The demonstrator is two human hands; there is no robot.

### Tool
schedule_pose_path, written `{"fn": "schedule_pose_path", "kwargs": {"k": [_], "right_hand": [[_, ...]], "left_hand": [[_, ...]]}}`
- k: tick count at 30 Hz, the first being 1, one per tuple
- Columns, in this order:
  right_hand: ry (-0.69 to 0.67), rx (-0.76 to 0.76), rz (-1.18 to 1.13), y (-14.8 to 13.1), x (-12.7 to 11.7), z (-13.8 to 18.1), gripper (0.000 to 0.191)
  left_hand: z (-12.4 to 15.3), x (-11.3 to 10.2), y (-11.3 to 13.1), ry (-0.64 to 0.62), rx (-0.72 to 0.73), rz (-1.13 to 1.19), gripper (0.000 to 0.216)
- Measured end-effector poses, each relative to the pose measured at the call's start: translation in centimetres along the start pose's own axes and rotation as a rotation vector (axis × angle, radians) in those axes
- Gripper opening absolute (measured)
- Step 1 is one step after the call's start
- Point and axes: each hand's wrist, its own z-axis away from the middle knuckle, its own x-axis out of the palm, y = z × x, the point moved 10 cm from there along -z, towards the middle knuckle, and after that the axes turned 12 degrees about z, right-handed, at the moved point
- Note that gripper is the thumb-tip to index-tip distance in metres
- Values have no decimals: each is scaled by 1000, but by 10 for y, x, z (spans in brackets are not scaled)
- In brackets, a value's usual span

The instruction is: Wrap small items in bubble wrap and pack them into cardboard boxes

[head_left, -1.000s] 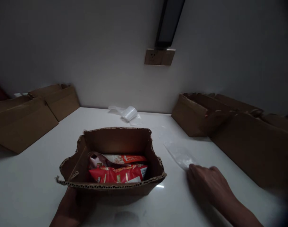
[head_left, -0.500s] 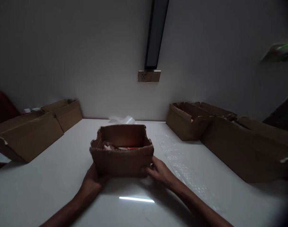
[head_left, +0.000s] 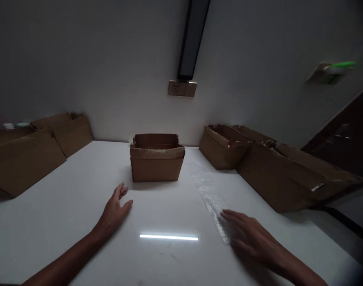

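Note:
A small cardboard box with an open top stands upright at the back middle of the white table, close to the wall. My left hand is in front of the box and to its left, apart from it, with fingers spread and nothing in them. On the right, my right hand has its fingers stretched out over the near end of a clear, bubbly plastic strip. Whether the fingertips touch the strip I cannot tell. The box's contents are hidden from this angle.
Along the left edge stand cardboard boxes, with white and pale green tops showing behind them. More cardboard boxes line the right side. A wall socket sits above the table's back edge, and a dark door is at far right.
Both hands have let go of the small box, which now stands farther back. My left hand has drawn back slightly; my right hand has moved right and nearer, over the plastic strip.

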Motion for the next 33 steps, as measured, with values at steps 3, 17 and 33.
{"fn": "schedule_pose_path", "kwargs": {"k": [3, 17, 33], "right_hand": [[114, 52, 123, 4, 3, 24, 39], [-9, -326, -333, -168, -29, 14, 25], [1, -78, -622, -134, 1, -231, 37]], "left_hand": [[30, 11, 10, -83, 94, -173, 59], [139, 118, 105, -613, 828, -259, 65], [160, 55, 67, -487, 762, 8, 4]]}}
